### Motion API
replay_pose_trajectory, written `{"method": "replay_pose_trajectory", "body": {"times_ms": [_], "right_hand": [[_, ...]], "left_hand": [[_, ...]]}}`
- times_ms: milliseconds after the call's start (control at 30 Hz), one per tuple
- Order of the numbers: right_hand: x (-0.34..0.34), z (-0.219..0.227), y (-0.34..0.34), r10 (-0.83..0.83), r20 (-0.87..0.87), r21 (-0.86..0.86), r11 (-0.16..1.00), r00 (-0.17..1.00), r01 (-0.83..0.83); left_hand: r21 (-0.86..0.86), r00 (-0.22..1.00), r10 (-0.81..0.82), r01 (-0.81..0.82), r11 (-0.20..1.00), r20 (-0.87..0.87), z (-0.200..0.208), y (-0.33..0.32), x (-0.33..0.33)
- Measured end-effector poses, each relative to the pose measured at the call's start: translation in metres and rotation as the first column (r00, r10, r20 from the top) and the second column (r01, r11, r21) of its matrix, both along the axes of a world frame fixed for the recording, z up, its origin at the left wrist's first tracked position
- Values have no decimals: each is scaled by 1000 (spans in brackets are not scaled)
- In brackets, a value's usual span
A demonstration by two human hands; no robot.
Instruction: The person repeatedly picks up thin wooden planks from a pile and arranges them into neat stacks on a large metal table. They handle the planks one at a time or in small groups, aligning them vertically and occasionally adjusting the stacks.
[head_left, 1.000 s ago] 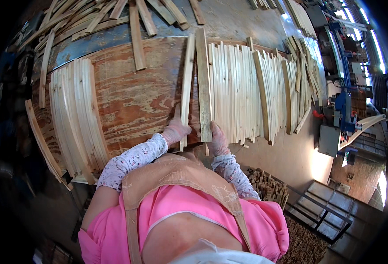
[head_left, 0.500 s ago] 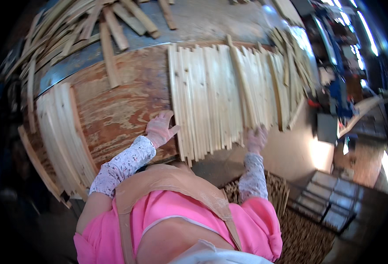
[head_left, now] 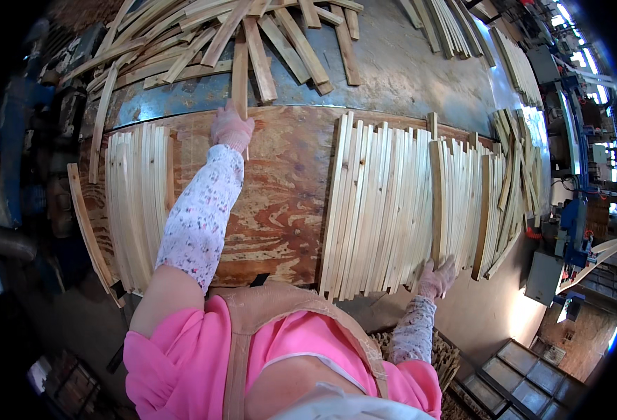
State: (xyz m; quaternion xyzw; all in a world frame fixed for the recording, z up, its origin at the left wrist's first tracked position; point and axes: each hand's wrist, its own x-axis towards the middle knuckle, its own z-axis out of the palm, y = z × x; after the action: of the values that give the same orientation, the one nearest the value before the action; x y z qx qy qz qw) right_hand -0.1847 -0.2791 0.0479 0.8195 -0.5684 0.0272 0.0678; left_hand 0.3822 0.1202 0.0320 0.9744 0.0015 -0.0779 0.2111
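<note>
Can see left hand (head_left: 231,130) gripping a part-covered slat (head_left: 240,77), upper left, but cannot tell finger closure of right hand (head_left: 434,281) against strips (head_left: 392,210), lower right.

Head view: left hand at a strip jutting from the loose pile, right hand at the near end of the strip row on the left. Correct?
Wrong side: the head view shows the right hand at the near end of the strip row on the right. Left hand at the jutting strip: correct.
</note>
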Motion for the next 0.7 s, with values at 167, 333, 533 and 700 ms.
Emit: {"method": "replay_pose_trajectory", "body": {"times_ms": [167, 333, 533, 700], "right_hand": [[172, -5, 104, -86, 789, 517, 628, 608, -582], [348, 10, 255, -163, 480, 877, 71, 862, -475], [353, -2, 289, -218, 412, 911, 84, 885, -404], [344, -21, 289, -203, 526, 846, 220, 826, -485]], "left_hand": [[-788, 818, -199, -409, 460, -541, 4, 41, -101], [-825, 651, -548, -230, 517, -525, -18, 53, -186], [-12, 921, -355, 361, 932, 160, -34, 37, -59], [-335, 947, 174, -262, 905, -271, 11, -56, 37]]}}
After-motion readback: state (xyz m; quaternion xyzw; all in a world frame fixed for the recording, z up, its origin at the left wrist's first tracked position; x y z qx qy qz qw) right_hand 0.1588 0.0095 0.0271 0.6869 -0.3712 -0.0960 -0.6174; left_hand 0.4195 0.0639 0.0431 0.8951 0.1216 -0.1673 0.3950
